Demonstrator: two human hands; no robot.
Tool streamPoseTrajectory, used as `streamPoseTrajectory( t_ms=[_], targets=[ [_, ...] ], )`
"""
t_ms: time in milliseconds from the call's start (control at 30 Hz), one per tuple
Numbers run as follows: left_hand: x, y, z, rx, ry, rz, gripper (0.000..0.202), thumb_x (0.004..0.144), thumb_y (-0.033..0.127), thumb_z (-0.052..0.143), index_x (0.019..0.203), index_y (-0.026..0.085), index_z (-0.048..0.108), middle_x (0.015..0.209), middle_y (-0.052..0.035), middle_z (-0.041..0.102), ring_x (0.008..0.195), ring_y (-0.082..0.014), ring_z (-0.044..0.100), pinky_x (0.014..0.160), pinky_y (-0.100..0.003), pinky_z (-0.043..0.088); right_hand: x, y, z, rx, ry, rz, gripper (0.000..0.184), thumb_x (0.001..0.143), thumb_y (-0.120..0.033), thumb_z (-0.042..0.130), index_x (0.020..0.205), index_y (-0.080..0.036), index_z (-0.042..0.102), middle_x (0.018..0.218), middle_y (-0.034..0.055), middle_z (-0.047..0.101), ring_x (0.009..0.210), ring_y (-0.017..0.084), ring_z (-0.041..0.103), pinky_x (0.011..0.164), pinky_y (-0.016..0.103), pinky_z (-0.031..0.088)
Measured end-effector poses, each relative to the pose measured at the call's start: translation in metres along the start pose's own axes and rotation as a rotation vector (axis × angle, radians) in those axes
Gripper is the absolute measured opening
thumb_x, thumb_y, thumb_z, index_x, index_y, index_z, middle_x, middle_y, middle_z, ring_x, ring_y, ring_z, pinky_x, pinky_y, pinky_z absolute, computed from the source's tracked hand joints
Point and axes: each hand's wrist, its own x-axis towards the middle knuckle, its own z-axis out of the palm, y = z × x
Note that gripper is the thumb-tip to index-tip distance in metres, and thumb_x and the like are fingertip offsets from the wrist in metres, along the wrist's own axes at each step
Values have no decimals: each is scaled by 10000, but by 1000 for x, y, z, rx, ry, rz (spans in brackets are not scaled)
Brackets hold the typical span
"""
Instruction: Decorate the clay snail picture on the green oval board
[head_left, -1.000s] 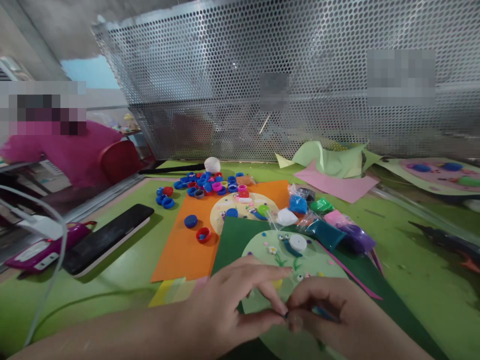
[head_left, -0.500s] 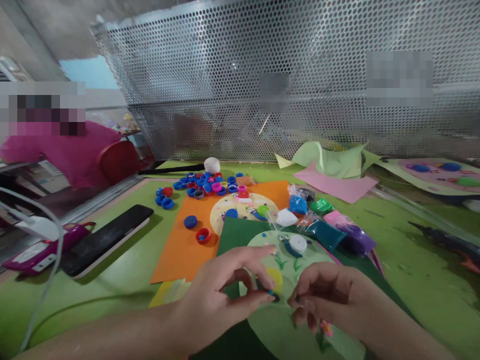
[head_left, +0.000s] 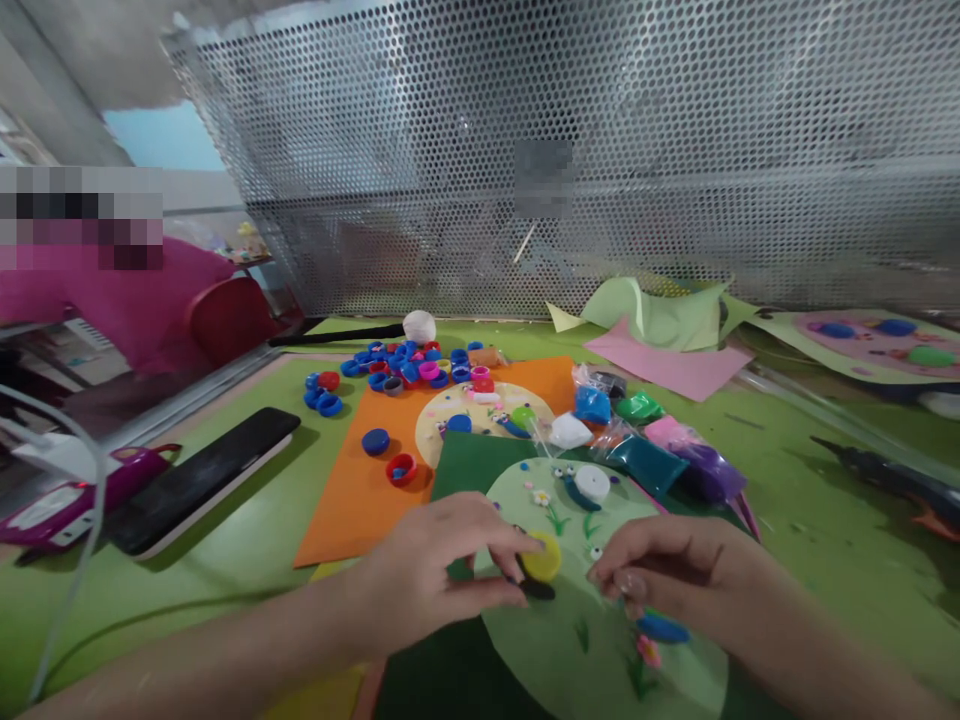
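My left hand (head_left: 461, 560) is closed in a loose pinch, thumb and forefinger at the edge of a yellow bottle cap (head_left: 541, 557) with a dark clay strip (head_left: 537, 590) beside it. Whatever lies between those fingertips is hidden. Fingers bent together, my right hand (head_left: 667, 575) hovers over the light green paper oval (head_left: 600, 660); I cannot make out what it pinches. Below its fingers lie a blue clay strip (head_left: 662, 628) and a pink clay flower (head_left: 648, 652). Farther up the oval is a snail with a white cap (head_left: 593, 484) as its shell.
Bottle caps (head_left: 409, 368) are heaped at the back. Bagged clay (head_left: 649, 463) lies beyond the green sheet. On the left are a black phone-like slab (head_left: 210, 480) and a magenta device (head_left: 90, 500) with a white cable; a glue gun (head_left: 892, 485) lies right.
My left fingers have drawn slightly left, uncovering more of the yellow cap and dark strip. The blue clay strip now shows beneath my right hand. The view has shifted slightly.
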Motion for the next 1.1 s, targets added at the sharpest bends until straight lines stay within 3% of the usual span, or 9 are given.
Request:
streamPoseTrajectory(
  t_ms=[100,233,400,533,767,933,1100],
  targets=[
    [-4,-5,4,70,-33,117,232,838,182,595,1067,141,597,787,-54,685,845,-167,587,820,-260,476,6,2,-2,-25,8,-26,197,653,-349,700,682,-163,644,615,5,588,560,89,502,533,187,436],
    [-3,-2,6,230,-92,214,220,881,165,519,1074,102,605,800,-78,680,854,-184,573,791,-260,467,10,7,-3,22,43,-30,255,627,-374,707,646,-160,569,577,-23,510,530,83,448,498,196,396],
    [-1,-1,9,277,-38,178,202,904,199,509,1094,178,573,759,19,697,874,-141,556,888,-255,361,11,9,-5,8,69,-18,265,611,-378,705,658,-159,563,597,-15,512,540,84,437,502,200,366],
    [-5,-4,10,309,-114,166,244,924,187,475,1162,205,527,809,65,708,984,-127,531,995,-253,243,10,3,-6,-23,60,1,251,612,-374,682,653,-160,557,595,-16,507,549,89,429,518,209,362],
    [-2,-3,3,477,-219,330,318,971,100,282,1173,164,519,829,46,711,1093,-140,516,859,-224,392,9,7,-6,-31,50,-42,202,664,-347,654,678,-164,570,624,-19,517,574,89,454,535,195,368],
    [-3,-4,3,486,-192,347,251,926,245,464,1161,169,511,795,31,722,1107,-130,546,867,-191,436,8,6,-6,-32,47,-19,188,665,-339,649,670,-171,565,602,-29,506,564,91,463,532,195,381],
    [-4,-2,-5,418,-116,337,291,862,166,528,1148,130,480,918,23,730,1115,-125,548,904,-197,444,8,5,-7,-63,35,-23,193,679,-353,641,684,-174,569,644,-17,538,600,102,481,562,206,396]
  ],
)
